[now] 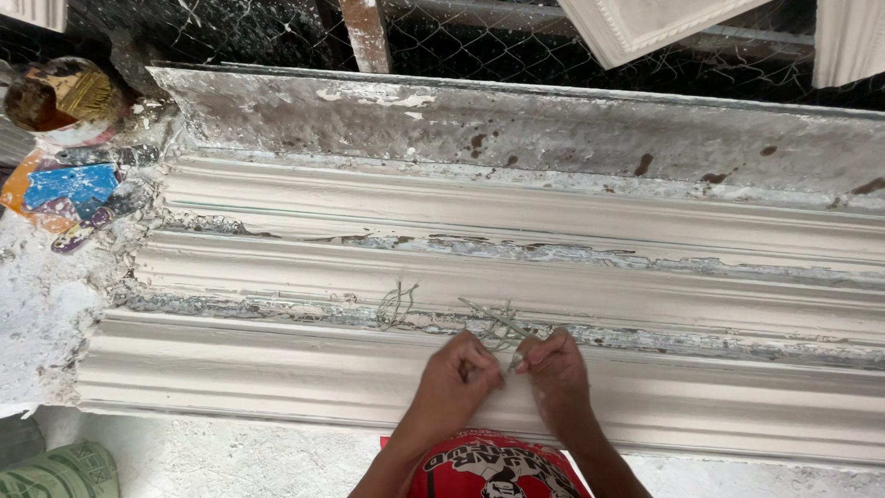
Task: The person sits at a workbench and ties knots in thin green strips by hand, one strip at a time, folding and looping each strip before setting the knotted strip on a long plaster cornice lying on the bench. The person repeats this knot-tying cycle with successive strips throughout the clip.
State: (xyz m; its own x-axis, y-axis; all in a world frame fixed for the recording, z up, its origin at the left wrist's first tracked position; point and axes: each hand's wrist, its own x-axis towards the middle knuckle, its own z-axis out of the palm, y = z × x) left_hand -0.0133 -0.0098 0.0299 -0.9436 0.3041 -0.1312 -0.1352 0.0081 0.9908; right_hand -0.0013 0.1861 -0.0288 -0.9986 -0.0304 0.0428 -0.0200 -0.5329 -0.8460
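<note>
Both hands on long white ribbed plaster moulding (516, 267): left hand (461, 369) and right hand (551, 367) each pinch thin greenish fibre strands (498, 323); loose fibre tuft (396, 306) just left of them.

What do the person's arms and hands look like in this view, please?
Both forearms are bare, with no sleeves, gloves, watch or rings visible. The left hand and right hand carry pale plaster dust. Between the arms shows a red garment with black-and-white print.

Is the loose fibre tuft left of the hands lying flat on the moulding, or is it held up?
Lying flat: the fibre tuft rests on the white moulding, untouched by either hand.
</note>
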